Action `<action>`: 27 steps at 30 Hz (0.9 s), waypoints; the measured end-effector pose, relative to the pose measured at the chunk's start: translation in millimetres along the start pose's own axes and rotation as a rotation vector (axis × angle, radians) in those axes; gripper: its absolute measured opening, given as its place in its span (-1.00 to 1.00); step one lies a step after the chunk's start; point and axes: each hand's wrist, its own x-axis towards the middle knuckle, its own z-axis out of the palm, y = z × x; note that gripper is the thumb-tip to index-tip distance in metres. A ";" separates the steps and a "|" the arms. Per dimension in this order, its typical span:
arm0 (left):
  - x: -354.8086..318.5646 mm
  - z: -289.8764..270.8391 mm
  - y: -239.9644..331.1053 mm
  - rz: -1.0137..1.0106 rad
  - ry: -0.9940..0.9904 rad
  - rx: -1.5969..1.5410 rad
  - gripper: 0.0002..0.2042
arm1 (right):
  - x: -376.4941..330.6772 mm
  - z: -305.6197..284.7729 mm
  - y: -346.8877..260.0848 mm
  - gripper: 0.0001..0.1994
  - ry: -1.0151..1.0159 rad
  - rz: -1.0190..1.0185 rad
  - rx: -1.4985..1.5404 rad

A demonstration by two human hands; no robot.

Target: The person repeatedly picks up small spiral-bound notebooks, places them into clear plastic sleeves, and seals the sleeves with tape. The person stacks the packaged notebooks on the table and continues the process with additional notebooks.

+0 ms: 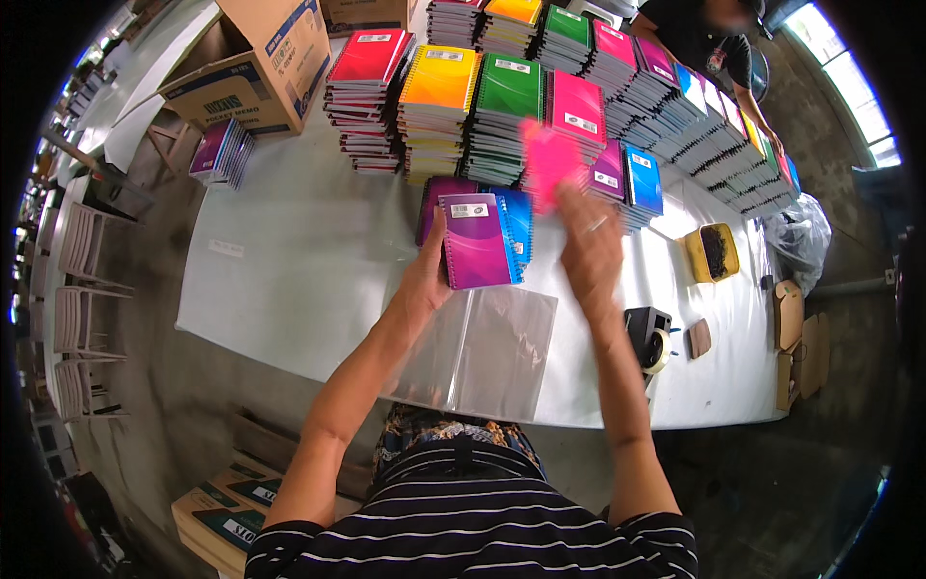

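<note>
My left hand [425,275] is closed on the left edge of a purple spiral notebook [479,253], with a blue spiral notebook [522,217] showing behind its right side. Whether the blue one is also in that hand, I cannot tell. My right hand [591,253], smeared by motion, grips a pink notebook [550,164] in front of the stacks. Clear plastic bags [506,352] lie flat on the table below both hands. Behind the hands rise stacks of spiral notebooks: red [369,56], yellow [439,82], green [511,87] and pink [577,104].
More stacks [690,121] run along the right, where another person's arm [757,114] reaches in. A tape dispenser [646,333], a brown block [699,338] and a yellow container [712,253] sit at right. An open cardboard box [260,77] and small purple stack [220,154] stand at left.
</note>
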 end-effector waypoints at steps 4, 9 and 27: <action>-11.8 -2.5 -4.3 0.029 -0.025 0.137 -0.46 | -16.0 -0.3 -49.7 -0.68 -0.497 -0.154 0.302; -9.6 -2.5 -4.3 0.033 0.044 0.211 -0.48 | 81.3 67.7 11.5 -0.68 -0.006 -0.025 -0.010; 8.3 14.5 -18.3 0.104 0.008 0.230 -0.15 | 99.1 80.4 77.1 -0.67 -0.016 -0.086 0.182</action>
